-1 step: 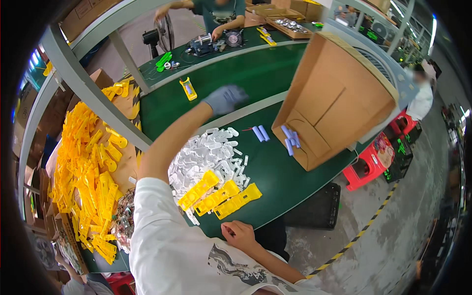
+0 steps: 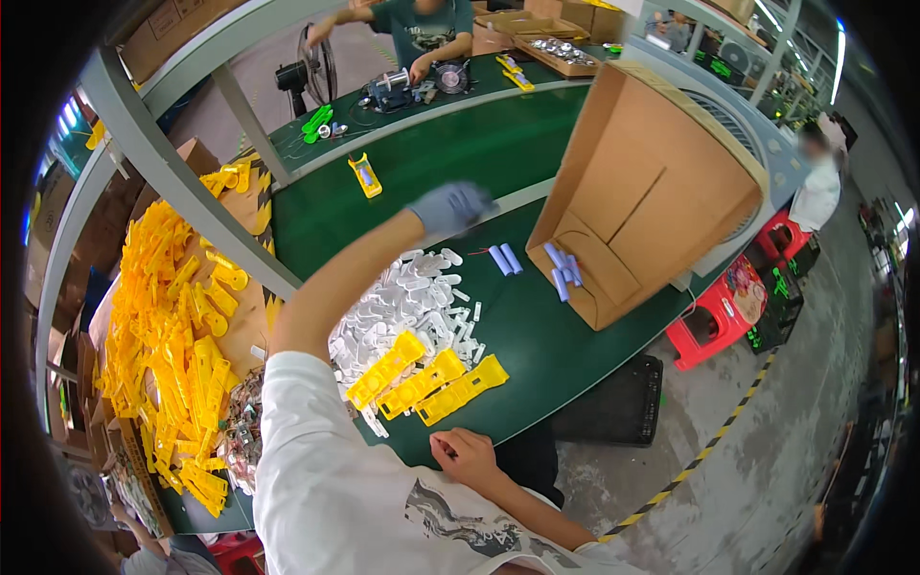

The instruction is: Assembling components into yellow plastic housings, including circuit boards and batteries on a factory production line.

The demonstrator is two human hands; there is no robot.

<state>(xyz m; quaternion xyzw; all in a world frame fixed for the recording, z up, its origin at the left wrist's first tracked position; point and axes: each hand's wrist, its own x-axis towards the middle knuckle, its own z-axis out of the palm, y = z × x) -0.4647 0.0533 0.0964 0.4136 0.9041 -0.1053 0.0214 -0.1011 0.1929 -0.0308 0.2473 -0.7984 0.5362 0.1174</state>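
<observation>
I have the gloved left hand (image 2: 448,209) blurred above the worktop (image 2: 551,359), near purple cylinders (image 2: 500,260), the right hand (image 2: 468,456) beside three yellow cases (image 2: 429,385); I can't tell whether either's fingers (image 2: 450,440) are spread or pinching.

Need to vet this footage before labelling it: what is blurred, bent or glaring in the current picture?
Head view: the gloved left hand is smeared, probably by motion, while the bare right hand and yellow casings look fairly crisp; head view: fisheye bends the edge of the green table, and the corners are black; head view: a ceiling tube light at upper right glares white.
</observation>
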